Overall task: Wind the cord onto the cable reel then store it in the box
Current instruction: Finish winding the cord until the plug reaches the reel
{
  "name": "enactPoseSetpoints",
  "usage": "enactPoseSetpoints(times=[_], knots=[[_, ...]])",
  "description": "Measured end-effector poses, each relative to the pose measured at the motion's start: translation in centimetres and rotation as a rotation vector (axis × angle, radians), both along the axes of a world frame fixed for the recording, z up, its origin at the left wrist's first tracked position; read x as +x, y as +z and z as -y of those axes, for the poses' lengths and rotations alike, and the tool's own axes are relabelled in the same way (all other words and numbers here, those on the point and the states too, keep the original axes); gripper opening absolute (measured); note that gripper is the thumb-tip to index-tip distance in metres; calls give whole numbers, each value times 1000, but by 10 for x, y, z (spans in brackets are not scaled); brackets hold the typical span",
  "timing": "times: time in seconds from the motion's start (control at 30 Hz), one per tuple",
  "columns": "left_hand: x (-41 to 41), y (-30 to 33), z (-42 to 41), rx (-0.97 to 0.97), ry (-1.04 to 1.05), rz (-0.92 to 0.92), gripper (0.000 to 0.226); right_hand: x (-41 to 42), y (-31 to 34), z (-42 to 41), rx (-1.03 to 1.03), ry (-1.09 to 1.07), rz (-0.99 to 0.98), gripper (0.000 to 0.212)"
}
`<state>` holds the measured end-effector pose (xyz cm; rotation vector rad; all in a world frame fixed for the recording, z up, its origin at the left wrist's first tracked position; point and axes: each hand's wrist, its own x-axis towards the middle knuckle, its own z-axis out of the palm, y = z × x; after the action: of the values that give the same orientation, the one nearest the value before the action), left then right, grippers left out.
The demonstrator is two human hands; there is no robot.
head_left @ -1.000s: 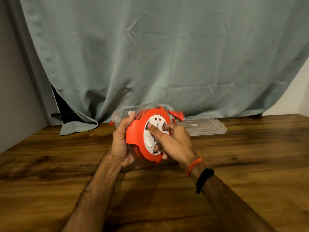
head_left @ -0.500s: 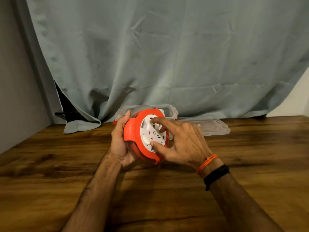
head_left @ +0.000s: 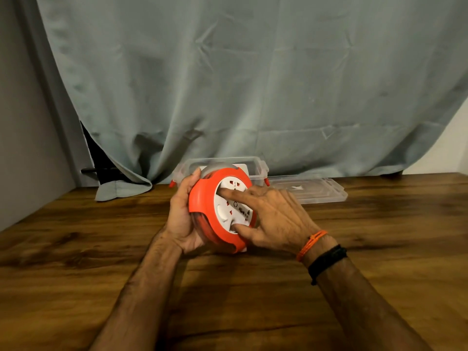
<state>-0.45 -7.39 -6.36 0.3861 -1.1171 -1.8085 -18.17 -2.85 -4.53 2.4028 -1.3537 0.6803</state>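
Note:
An orange cable reel (head_left: 203, 211) with a white socket face stands on edge just above the wooden table. My left hand (head_left: 181, 214) wraps around its back and left rim. My right hand (head_left: 273, 216) lies across the white socket face, forefinger near the top and thumb at the lower edge. Orange cord shows wound inside the reel's rim; the plug is hidden. Behind the reel stands a clear plastic box (head_left: 255, 164) with orange clips, open at the top.
The box's clear lid (head_left: 311, 190) lies flat on the table to the right of the box. A grey-green curtain (head_left: 253, 84) hangs behind, its hem resting on the table's far left. The wooden table (head_left: 253, 300) spreads in front.
My right hand has turned on the socket face, its fingers swinging from the upper part round toward the lower right. The orange plug seen at the reel's upper right a second ago is out of sight.

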Motion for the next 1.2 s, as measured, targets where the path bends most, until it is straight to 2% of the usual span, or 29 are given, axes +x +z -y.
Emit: enactPoseSetpoints(times=[0.33, 0.43, 0.6, 0.67, 0.87, 1.03, 1.13, 1.2], knots=[[-2, 1, -3, -4, 17, -7, 73, 4, -5, -2, -87, 0, 139, 67], [-4, 2, -6, -41, 28, -10, 66, 6, -7, -5, -137, -58, 272, 69], [-6, 5, -7, -70, 71, -11, 83, 10, -9, -3, -75, -80, 463, 69], [-6, 3, -5, -67, 95, -15, 78, 11, -10, -3, -69, -78, 498, 69], [-6, 2, -3, -55, 94, 7, 66, 10, -12, -1, -80, -102, 533, 72], [-4, 1, -3, -55, 81, 35, 77, 12, -13, 0, -63, -103, 548, 73], [-3, 2, -2, -85, 79, 29, 84, 10, -9, 0, -41, -58, 494, 72], [-1, 2, -2, -100, 46, 19, 77, 8, -7, -1, -79, -16, 392, 71]])
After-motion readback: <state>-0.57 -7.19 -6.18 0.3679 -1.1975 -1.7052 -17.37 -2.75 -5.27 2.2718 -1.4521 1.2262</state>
